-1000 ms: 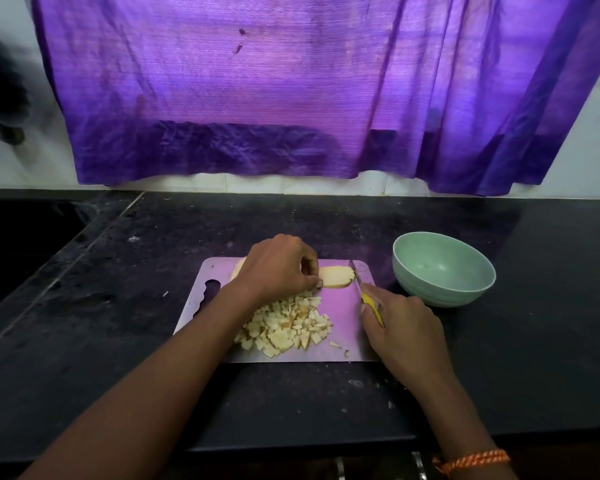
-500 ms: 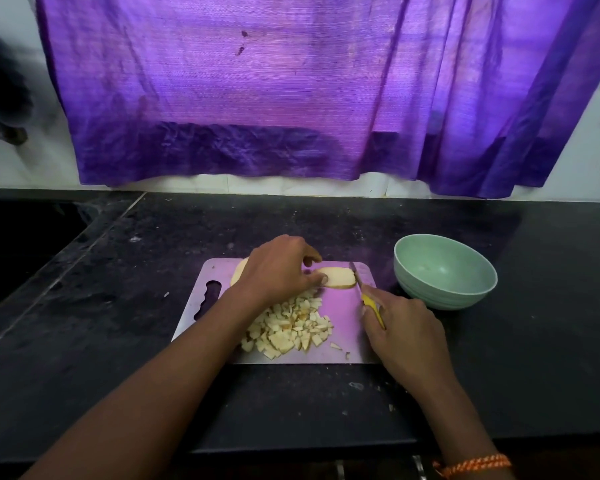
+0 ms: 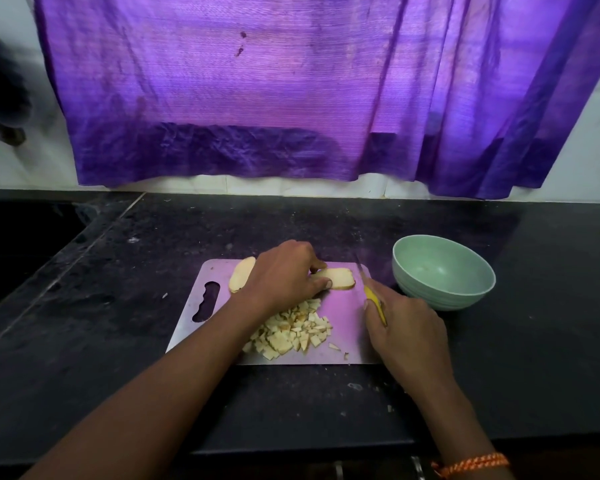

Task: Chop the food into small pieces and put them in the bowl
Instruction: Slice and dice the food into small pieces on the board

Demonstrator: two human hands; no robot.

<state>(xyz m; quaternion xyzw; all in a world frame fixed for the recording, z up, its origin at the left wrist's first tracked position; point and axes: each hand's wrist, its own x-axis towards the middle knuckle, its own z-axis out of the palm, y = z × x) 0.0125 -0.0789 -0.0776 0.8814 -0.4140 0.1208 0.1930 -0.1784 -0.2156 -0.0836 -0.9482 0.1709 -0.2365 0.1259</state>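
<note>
At centre frame, on the board (image 3: 343, 327), my left hand (image 3: 284, 275) pinches a slice (image 3: 340, 278) while my right hand (image 3: 406, 330) grips the knife (image 3: 369, 289) just right of it. Diced pieces (image 3: 291, 332) wait below; bowl (image 3: 442, 271) sits right, unfilled. Next, I judge: cut this slice.

Home kitchen. Dark polished stone surface (image 3: 326, 223), crumb-flecked, against white tiled wall (image 3: 589, 140). Purple fabric curtain (image 3: 257, 98) hangs over backlit window. Steel chopping board with handle slot (image 3: 343, 306) carries pile of diced pale food (image 3: 291, 332); pale green round bowl (image 3: 442, 277) beside it.
</note>
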